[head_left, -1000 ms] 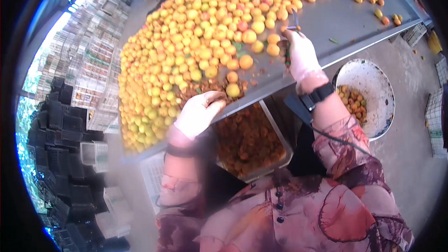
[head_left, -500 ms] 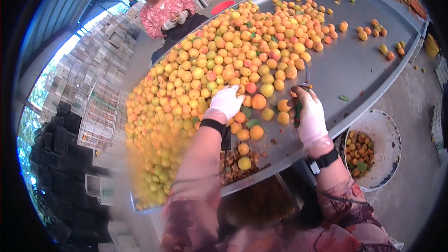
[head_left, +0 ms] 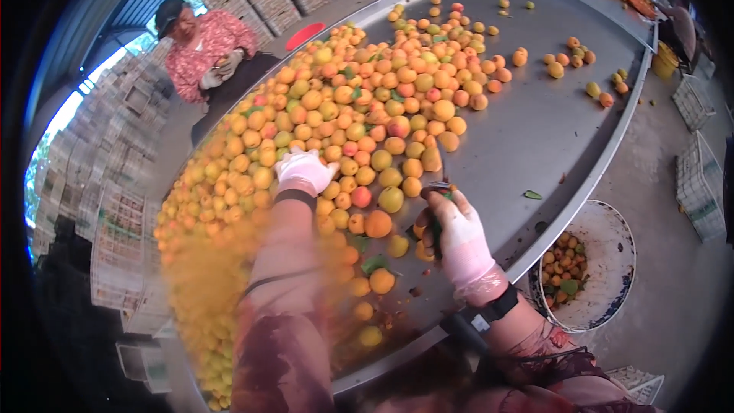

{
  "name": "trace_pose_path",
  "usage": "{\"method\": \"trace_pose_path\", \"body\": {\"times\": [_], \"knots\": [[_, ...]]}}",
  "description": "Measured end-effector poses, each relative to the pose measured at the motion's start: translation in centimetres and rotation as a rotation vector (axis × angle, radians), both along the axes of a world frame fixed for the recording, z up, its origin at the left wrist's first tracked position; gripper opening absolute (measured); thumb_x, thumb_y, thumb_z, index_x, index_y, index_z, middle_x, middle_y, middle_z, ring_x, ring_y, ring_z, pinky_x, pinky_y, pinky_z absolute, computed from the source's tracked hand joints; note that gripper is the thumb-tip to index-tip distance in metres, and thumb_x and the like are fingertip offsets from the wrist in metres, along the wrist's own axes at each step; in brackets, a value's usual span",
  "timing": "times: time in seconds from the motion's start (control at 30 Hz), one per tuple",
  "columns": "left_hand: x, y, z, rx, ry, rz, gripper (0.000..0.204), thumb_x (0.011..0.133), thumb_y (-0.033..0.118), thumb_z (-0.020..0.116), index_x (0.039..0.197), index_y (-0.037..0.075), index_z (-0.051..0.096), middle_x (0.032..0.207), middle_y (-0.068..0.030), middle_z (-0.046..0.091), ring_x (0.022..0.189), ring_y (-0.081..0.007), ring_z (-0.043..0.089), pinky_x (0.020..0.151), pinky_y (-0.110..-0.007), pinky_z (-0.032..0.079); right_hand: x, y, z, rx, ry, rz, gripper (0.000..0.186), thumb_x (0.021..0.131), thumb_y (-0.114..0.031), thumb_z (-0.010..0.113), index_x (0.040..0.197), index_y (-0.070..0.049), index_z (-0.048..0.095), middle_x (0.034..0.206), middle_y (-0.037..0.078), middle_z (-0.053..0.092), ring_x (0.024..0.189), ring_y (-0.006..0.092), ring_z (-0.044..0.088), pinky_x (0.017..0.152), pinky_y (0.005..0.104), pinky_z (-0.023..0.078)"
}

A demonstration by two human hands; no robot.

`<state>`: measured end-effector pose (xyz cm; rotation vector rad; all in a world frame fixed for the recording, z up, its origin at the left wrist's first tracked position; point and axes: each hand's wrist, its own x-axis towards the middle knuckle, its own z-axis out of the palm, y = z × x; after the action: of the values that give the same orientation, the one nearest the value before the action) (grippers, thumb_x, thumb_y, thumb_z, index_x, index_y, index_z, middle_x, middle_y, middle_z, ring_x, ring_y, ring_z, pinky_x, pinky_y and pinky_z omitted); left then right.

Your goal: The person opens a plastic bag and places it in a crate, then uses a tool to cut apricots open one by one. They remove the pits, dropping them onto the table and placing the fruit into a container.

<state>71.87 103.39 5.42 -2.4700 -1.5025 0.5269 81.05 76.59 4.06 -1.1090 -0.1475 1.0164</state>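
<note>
left hand (head_left: 304, 170) farther over fruit pile (head_left: 355, 131) than before — grip unclear

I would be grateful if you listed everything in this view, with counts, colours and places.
Broad metal table: one, grey, across the middle.
Small round fruits: too many to count, orange, yellow, some reddish, heaped on the table.
Loose leaves: several, green, among and beside the fruits.
Slim metal tool: one, silvery, near centre.
Round bucket: one, white, lower right, holding fruits.
Shallow round basin: one, red, beyond the table.
Slatted crates: many, pale, right side and stacked upper left.
Seated co-worker: one, pink-red top, upper left.
Wrist device: one, black, right wrist.
Left hand: one, white-gloved, at the fruits.
Right hand: one, white-gloved, holding the tool.
</note>
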Motion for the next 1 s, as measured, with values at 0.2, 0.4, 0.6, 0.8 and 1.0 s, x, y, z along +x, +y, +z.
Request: {"method": "trace_pose_path", "body": {"times": [0.2, 0.4, 0.6, 0.8, 1.0], "knots": [[-0.8, -2.0, -2.3, -0.341, -0.103, -0.075, 0.063, 0.095, 0.053, 0.049, 0.139, 0.007, 0.051, 0.143, -0.0229, 0.050, 0.133, -0.0374, 0.047, 0.109, -0.047, 0.039, 0.3, -0.2, -1.2, 0.069, -0.055, -0.038, 0.025, 0.095, -0.023, 0.061, 0.111, -0.004, 0.058, 0.088, 0.002, 0.060, 0.074, 0.0098, 0.056, 0.065, 0.0260, 0.048], [-0.4, -9.4, 1.0, -0.385, 0.063, -0.389, 0.064, 0.091, 0.052, 0.056, 0.134, 0.004, 0.052, 0.133, -0.0239, 0.056, 0.126, -0.0374, 0.051, 0.108, -0.045, 0.038, 0.7, -1.8, -0.4, 0.054, -0.091, 0.029, 0.024, 0.096, -0.028, 0.058, 0.107, -0.006, 0.057, 0.073, -0.003, 0.051, 0.055, 0.0075, 0.047, 0.049, 0.0254, 0.038], [-4.1, -10.6, -1.0, -0.622, -0.447, -0.460, 0.061, 0.089, 0.043, 0.062, 0.129, -0.003, 0.055, 0.111, -0.0270, 0.065, 0.107, -0.0410, 0.062, 0.092, -0.041, 0.049, 3.4, -1.9, -1.0, 0.113, -0.057, -0.046, 0.027, 0.097, -0.025, 0.053, 0.112, -0.002, 0.055, 0.076, 0.001, 0.055, 0.057, 0.0098, 0.051, 0.051, 0.0270, 0.042], [-7.6, -12.0, 2.0, -0.640, -0.735, -0.182, 0.054, 0.091, 0.031, 0.063, 0.130, -0.005, 0.056, 0.121, -0.0237, 0.065, 0.112, -0.0321, 0.064, 0.096, -0.038, 0.049, 17.3, -0.6, 0.0, -0.076, -0.517, -0.163, 0.027, 0.095, -0.021, 0.056, 0.116, -0.004, 0.057, 0.080, 0.003, 0.056, 0.060, 0.0155, 0.056, 0.052, 0.0319, 0.049], [-5.8, -8.1, 0.7, -0.480, -0.719, -0.377, 0.054, 0.092, 0.031, 0.064, 0.131, -0.005, 0.055, 0.123, -0.0243, 0.064, 0.116, -0.0328, 0.063, 0.098, -0.038, 0.049, 31.6, 2.8, -3.8, -0.733, -1.307, -0.089, 0.034, 0.094, -0.025, 0.054, 0.118, -0.002, 0.061, 0.107, 0.023, 0.069, 0.102, 0.0402, 0.066, 0.088, 0.0451, 0.052]]}}
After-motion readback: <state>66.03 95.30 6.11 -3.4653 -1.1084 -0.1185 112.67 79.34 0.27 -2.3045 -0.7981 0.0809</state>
